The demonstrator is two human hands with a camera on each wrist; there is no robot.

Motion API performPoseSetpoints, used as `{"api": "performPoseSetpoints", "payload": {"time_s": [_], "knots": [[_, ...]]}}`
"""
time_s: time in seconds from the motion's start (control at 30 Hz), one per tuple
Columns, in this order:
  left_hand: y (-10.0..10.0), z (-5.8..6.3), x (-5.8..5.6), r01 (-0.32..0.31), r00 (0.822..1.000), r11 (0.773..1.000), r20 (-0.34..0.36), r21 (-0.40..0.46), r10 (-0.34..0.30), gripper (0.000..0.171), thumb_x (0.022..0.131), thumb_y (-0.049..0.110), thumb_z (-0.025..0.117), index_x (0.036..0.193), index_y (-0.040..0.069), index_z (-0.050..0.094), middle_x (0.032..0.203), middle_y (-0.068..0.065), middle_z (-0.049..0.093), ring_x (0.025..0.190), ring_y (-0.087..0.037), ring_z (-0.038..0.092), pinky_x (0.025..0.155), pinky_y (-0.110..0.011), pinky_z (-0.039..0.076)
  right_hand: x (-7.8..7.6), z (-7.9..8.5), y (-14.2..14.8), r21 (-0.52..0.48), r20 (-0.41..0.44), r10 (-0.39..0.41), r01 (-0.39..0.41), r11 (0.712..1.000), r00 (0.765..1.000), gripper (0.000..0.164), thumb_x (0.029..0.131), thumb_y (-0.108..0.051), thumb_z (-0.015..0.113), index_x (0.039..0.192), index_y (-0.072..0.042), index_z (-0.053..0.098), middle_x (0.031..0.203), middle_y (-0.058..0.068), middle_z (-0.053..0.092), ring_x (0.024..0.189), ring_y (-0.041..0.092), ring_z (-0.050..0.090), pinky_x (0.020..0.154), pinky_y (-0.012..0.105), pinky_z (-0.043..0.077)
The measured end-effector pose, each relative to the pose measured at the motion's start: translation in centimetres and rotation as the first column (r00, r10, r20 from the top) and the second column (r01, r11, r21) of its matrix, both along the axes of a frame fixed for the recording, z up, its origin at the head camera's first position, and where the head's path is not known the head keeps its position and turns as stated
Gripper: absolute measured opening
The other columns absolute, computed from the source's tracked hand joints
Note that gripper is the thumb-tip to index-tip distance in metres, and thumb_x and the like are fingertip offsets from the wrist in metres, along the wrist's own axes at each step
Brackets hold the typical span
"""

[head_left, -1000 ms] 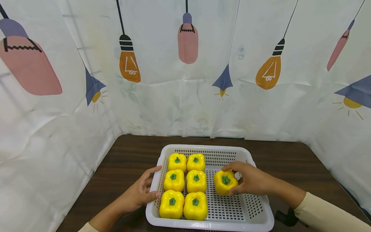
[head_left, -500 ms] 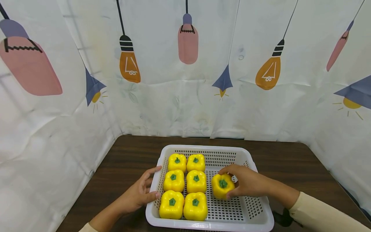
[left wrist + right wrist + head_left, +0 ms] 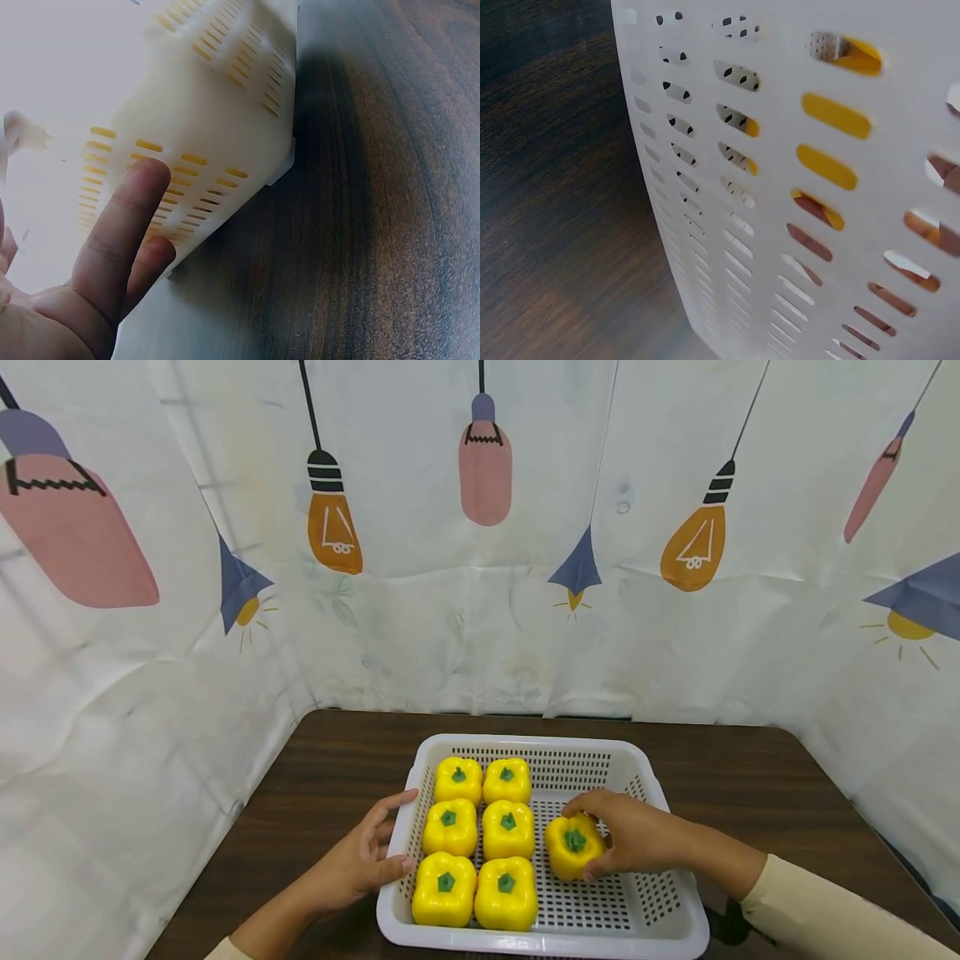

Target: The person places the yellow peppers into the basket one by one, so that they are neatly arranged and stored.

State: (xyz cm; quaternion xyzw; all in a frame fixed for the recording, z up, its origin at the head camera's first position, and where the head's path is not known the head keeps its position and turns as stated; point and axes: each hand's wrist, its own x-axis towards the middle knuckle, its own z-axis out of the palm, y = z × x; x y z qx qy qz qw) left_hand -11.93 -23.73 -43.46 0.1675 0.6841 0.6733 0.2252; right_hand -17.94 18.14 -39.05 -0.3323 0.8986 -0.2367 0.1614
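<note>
My right hand (image 3: 637, 835) grips a yellow bell pepper (image 3: 568, 853) with a green stem, thumb at its near side and fingers at its far side. This pepper is inside the white plastic basket (image 3: 660, 935), right of two columns of similar peppers (image 3: 507, 893), its stem tilted a little. My left hand (image 3: 360, 852) holds the basket's left side, thumb and index finger at the rim. In the left wrist view, two fingers (image 3: 124, 225) lie against the slotted outer wall. Through the slots in the right wrist view show yellow pepper and parts of my right hand.
The basket stands on a dark wood-grain table (image 3: 352, 752). Behind and beside it hangs a white cloth (image 3: 450, 635) printed with lamps and bulbs. A black object (image 3: 727, 925) lies by my right sleeve (image 3: 817, 902), partly hidden.
My right hand has moved slightly left and toward me with the pepper, bringing it closer to the second column. The left hand and the basket have stayed in place.
</note>
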Motion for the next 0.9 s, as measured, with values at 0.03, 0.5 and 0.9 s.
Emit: {"api": "performPoseSetpoints", "payload": {"time_s": [0.03,0.5,0.9], "knots": [[0.0,0.0,0.0,0.001,1.000,1.000,-0.002,-0.002,-0.001,0.084,0.099,0.010,0.064,0.160,0.021,0.007,0.148,-0.032,0.038,0.112,-0.040,0.066,0.085,-0.056,0.059,0.0,0.0,0.0,0.004,0.002,0.001,-0.001,1.000,1.000,0.075,0.071,-0.049,0.091,0.133,-0.020,0.060,0.130,-0.003,0.059,0.113,0.018,0.056,0.096,0.044,0.054],[-0.7,0.2,-0.2,0.005,1.000,0.999,-0.022,-0.039,-0.006,0.084,0.099,0.010,0.064,0.160,0.021,0.008,0.147,-0.033,0.037,0.114,-0.039,0.065,0.085,-0.054,0.060,0.2,0.6,-0.3,0.022,0.040,-0.008,0.007,1.000,0.999,0.084,0.073,-0.044,0.092,0.142,-0.017,0.055,0.138,0.003,0.055,0.109,0.016,0.059,0.085,0.029,0.058],[-1.2,0.9,0.2,-0.025,0.985,0.972,-0.173,-0.232,-0.016,0.079,0.102,0.017,0.063,0.163,0.020,0.014,0.149,-0.036,0.035,0.126,-0.047,0.054,0.085,-0.041,0.061,0.6,2.3,3.4,-0.086,-0.044,-0.073,0.069,0.994,0.996,0.082,0.081,-0.048,0.085,0.147,-0.012,0.050,0.142,0.012,0.054,0.111,0.030,0.065,0.082,0.038,0.061]]}}
